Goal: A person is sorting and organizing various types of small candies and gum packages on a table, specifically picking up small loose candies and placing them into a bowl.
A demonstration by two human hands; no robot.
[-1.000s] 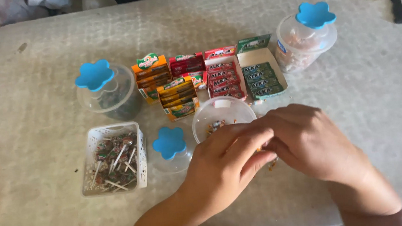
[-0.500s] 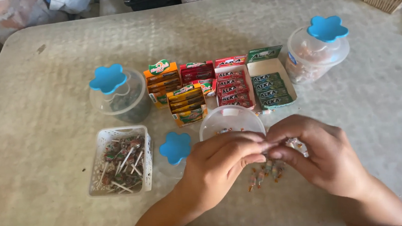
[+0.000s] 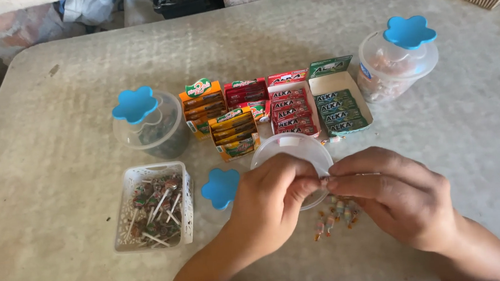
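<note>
Head view: two hands (image 3: 274, 204) (image 3: 396, 197) pinch one wrapper (image 3: 349, 177); three blue lids (image 3: 134, 104) show.

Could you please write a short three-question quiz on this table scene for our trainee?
1. True or false: the left hand and right hand meet fingertip to fingertip.
2. What lies on the table just below the hands? A. small wrapped candies B. coins C. keys
3. Which holds the lollipops: the white basket or the lidded jar?

Key: 1 true; 2 A; 3 the white basket.
</note>
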